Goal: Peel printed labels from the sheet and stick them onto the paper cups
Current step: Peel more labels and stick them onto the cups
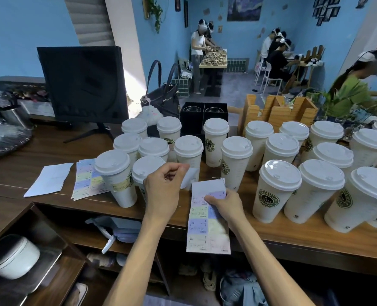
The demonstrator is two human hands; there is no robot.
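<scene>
My right hand (pixel 225 206) pinches a sheet of pastel printed labels (pixel 207 235) near its top, holding it over the counter's front edge. My left hand (pixel 163 191) is just left of it, fingers curled, pinching a peeled label (pixel 189 177) that shows its white back. Several lidded white paper cups with green logos stand on the wooden counter (pixel 39 155). The cup (pixel 116 180) at the front left carries a yellowish label. Another cup (pixel 273 191) stands to the right of the sheet.
A second label sheet (pixel 88 177) and a white backing paper (pixel 48 180) lie on the counter at left. A black monitor (pixel 83 85), a dark handbag (pixel 163 96) and wooden holders (pixel 278 111) stand behind the cups. Shelves run below the counter. People work in the room beyond.
</scene>
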